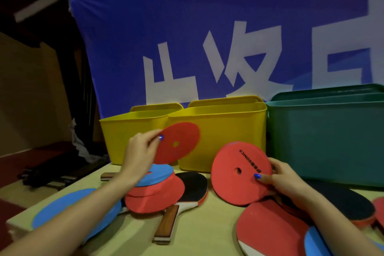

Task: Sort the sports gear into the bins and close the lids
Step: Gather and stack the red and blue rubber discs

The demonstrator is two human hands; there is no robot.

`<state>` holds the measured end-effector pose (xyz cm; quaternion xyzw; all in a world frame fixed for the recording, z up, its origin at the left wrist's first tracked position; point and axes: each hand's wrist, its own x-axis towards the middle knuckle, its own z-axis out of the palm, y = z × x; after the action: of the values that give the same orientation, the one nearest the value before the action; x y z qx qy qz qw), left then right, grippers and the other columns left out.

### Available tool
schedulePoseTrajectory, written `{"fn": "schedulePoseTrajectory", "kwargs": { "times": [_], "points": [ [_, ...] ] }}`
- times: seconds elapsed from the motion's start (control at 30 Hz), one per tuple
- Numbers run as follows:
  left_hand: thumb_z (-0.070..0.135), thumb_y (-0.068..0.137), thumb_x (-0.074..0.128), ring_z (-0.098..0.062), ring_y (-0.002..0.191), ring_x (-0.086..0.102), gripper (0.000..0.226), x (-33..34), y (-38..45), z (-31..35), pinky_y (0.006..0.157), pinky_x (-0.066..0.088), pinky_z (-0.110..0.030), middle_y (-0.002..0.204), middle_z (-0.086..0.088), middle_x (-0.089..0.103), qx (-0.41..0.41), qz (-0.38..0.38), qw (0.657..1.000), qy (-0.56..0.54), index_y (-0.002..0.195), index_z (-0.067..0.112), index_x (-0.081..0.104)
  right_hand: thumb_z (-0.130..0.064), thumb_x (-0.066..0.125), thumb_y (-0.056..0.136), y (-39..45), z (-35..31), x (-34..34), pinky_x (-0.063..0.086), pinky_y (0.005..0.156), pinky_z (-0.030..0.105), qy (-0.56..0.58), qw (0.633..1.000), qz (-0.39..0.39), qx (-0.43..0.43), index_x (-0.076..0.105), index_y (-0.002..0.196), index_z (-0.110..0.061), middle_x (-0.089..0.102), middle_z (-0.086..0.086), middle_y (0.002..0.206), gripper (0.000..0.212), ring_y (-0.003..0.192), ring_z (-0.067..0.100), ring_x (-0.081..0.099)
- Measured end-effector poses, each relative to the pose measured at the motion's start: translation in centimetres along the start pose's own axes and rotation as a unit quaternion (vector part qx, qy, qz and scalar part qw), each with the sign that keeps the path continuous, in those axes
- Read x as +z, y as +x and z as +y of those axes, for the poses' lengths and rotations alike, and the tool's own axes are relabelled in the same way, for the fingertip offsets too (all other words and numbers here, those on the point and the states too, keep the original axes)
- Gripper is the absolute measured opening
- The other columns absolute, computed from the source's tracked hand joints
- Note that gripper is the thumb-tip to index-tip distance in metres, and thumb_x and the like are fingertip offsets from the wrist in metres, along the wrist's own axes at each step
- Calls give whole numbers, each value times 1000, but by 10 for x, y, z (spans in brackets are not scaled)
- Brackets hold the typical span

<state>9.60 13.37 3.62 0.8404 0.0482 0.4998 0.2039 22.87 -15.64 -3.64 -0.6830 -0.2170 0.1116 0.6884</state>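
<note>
- The left hand pinches 1 thin red disc by its rim, lifted and tilted in front of the 2 yellow bins, both open.
- The right hand grips a second red disc, thumb on its face, low over the table.
- Judged step: sorting discs; lids not yet closed. Next, each disc must clear a bin rim and drop in.
- Discs look flat, flexible and matte, with a small centre hole; one bears black lettering.
- More red and blue discs lie stacked on a paddle with a wooden handle.
- A green bin stands to the right.
</note>
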Motion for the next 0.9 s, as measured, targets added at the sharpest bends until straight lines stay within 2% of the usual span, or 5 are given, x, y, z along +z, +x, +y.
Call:
{"fn": "schedulePoseTrajectory", "kwargs": {
  "times": [0.17,0.33,0.6,0.73,0.9],
  "points": [
    [-4,87,59,6,71,64,23,59,-14,64,64,52,-13,71,19,71,-146,-97,924,-340,95,17,67,-31,48,94,-1,1,1,55,51,33,-22,999,22,-22,60,106,-7,62,4,71,30,55,13,59],
    [-3,90,56,-20,86,67,22,116,-38,66,80,55,-35,84,2,71,-282,-104,873,-385,86,16,65,-59,12,93,-5,-8,-3,57,52,36,10,999,33,29,65,93,-16,67,14,92,68,82,27,66],
    [5,84,67,-22,99,58,41,144,-59,53,86,47,-33,116,-9,64,-259,-95,938,-209,124,7,59,-7,62,86,2,-2,-9,57,64,54,-49,999,10,13,56,109,-14,67,15,97,25,78,37,69],
    [5,81,64,-29,109,52,33,123,-61,49,91,42,-39,115,-6,64,-147,-48,984,-93,113,12,65,1,59,87,3,-1,-8,59,53,40,-38,999,10,12,52,118,-7,64,20,104,33,72,28,68],
    [26,72,50,-25,100,57,23,87,-67,60,87,44,-41,97,8,64,-103,-33,988,-110,91,30,63,2,60,87,7,2,-6,52,69,63,-57,998,27,10,51,116,-8,65,13,89,32,70,35,66]
  ]
}}
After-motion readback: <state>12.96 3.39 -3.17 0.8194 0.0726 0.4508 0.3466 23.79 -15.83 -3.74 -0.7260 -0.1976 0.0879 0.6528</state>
